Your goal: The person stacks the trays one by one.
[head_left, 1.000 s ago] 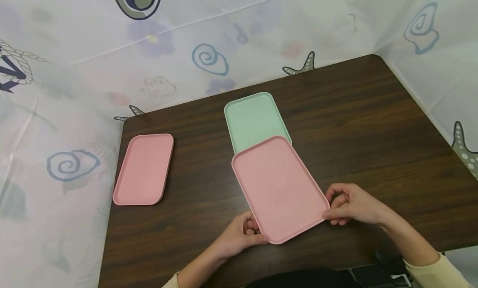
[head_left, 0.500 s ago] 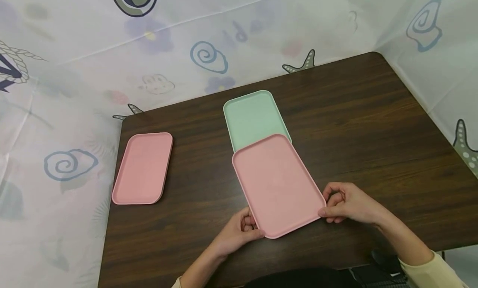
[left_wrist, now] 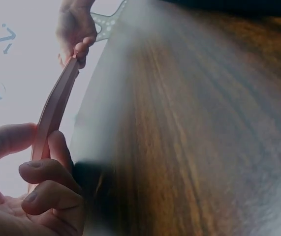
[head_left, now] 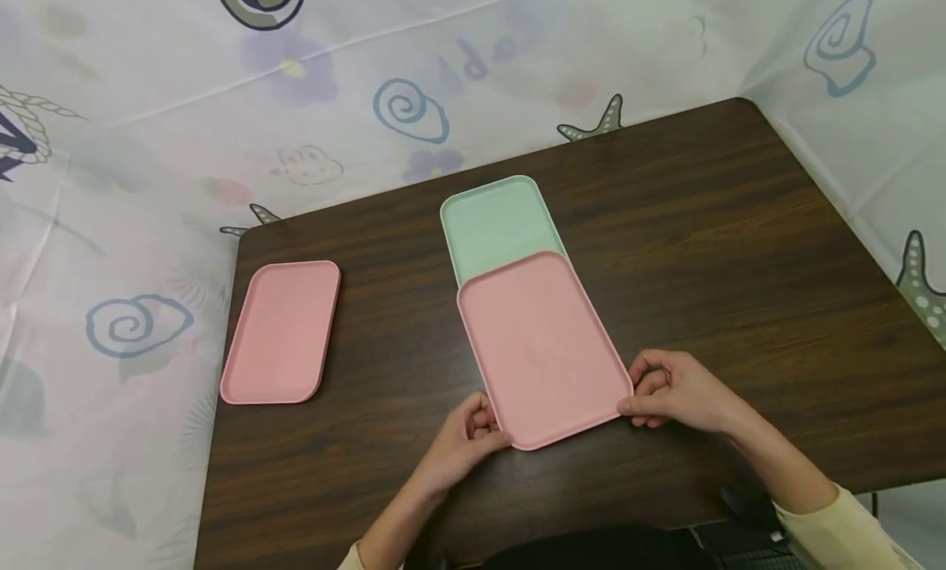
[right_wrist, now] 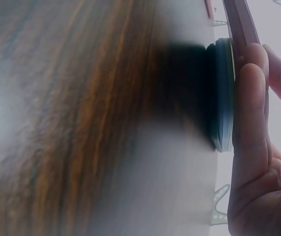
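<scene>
A pink rectangular tray (head_left: 547,352) with a low raised rim is held between both hands, its near end raised above the table. My left hand (head_left: 460,443) pinches its near left corner, thumb on the rim and fingers curled beneath. At the near right corner my right hand (head_left: 676,392) grips the rim the same way. The tray's far part overlaps a mint green tray (head_left: 498,227), hiding that one's near end. In the left wrist view the pink tray shows edge-on between thumb and fingers. The right wrist view shows the stacked green edge (right_wrist: 224,93) beyond the fingers.
Another pink tray (head_left: 282,332), seemingly stacked, lies at the table's left side. The dark wood table (head_left: 739,266) meets a patterned cloth backdrop (head_left: 332,102) at the back and sides. Dark objects (head_left: 746,529) sit at the near edge by the right forearm.
Both hands have moved the pink tray away from the body and slightly left, so it covers more of the green tray. The pink tray on the left has stayed in place.
</scene>
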Demonstrator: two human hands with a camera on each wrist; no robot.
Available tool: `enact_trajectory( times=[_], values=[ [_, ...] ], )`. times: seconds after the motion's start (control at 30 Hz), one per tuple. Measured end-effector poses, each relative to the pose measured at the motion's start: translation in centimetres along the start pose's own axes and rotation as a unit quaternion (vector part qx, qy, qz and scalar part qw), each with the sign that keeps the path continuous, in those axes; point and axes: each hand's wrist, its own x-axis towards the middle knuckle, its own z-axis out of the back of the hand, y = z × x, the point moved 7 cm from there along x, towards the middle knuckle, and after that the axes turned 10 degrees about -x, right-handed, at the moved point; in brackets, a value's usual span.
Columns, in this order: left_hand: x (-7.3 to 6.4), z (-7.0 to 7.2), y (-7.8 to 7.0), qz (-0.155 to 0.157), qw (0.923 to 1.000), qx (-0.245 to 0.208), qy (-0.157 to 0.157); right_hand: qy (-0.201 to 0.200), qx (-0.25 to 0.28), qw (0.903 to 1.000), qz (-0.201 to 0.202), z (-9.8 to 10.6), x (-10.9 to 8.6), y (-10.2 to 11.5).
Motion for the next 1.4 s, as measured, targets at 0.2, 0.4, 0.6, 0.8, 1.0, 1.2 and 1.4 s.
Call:
enact_trajectory(
  times=[0.2, 0.4, 0.6, 0.8, 1.0, 1.2, 1.4],
  values=[
    [0.4, 0.8, -1.1, -0.028, 0.9983, 0.035, -0.037, -0.015, 0.001, 0.9999, -0.001, 0.1, 0.7, 0.6],
    [1.0, 1.4, -1.9, -0.042, 0.9966, 0.05, -0.05, -0.028, 0.011, 0.9995, -0.006, 0.4, 1.5, 0.9],
    [1.6, 1.9, -2.7, -0.05, 0.9951, 0.071, -0.047, -0.039, 0.018, 0.999, -0.009, 0.5, 2.1, 1.1],
    [2.2, 2.7, -3.4, -0.044, 0.9918, 0.111, -0.046, -0.049, 0.026, 0.9984, -0.008, 0.4, 2.8, 1.5],
    [3.0, 3.4, -4.0, -0.05, 0.9899, 0.123, -0.049, -0.055, 0.028, 0.998, -0.009, 0.5, 3.6, 1.6],
    [3.7, 3.9, -4.4, -0.051, 0.9916, 0.108, -0.05, -0.067, 0.034, 0.9972, -0.005, 0.8, 4.5, 1.9],
    [4.4, 4.4, -4.6, -0.043, 0.9938, 0.085, -0.058, -0.072, 0.049, 0.9962, -0.004, 1.0, 5.3, 2.3]
  ],
)
